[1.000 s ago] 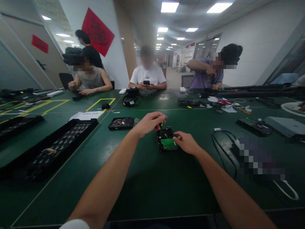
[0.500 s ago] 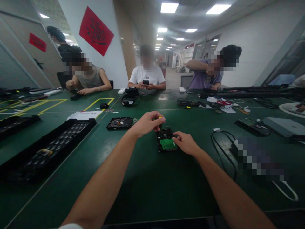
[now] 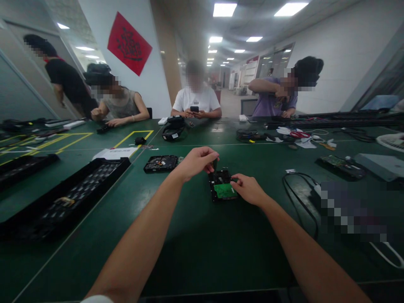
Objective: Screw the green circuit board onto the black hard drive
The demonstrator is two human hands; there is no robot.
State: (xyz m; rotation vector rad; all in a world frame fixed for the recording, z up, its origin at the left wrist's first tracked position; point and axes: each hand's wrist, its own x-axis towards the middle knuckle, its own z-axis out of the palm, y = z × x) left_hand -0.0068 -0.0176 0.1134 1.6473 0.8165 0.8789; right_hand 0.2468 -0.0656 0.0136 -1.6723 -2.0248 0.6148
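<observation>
A black hard drive with a green circuit board (image 3: 225, 190) lies flat on the table in front of me. My left hand (image 3: 202, 160) is closed above its far left corner, fingers pinched around a small upright screwdriver (image 3: 215, 165) that points down at the drive. The screwdriver's tip is too small to make out. At the drive's right edge, my right hand (image 3: 248, 188) grips the side with thumb and fingertips. A second, opened hard drive (image 3: 160, 163) sits to the left, beyond my left forearm, with small parts beside it.
Long black trays (image 3: 67, 198) lie on the left. A looped black cable (image 3: 299, 202), a grey box (image 3: 380, 165) and a circuit-board device (image 3: 341, 166) are on the right. A black case (image 3: 173, 128) stands farther back. Several people sit across the table; one person stands at far left.
My hands stay at the drive, with the left hand slightly turned over the screwdriver. The view has shifted a little left. At far left, a person has moved away from the seated one.
</observation>
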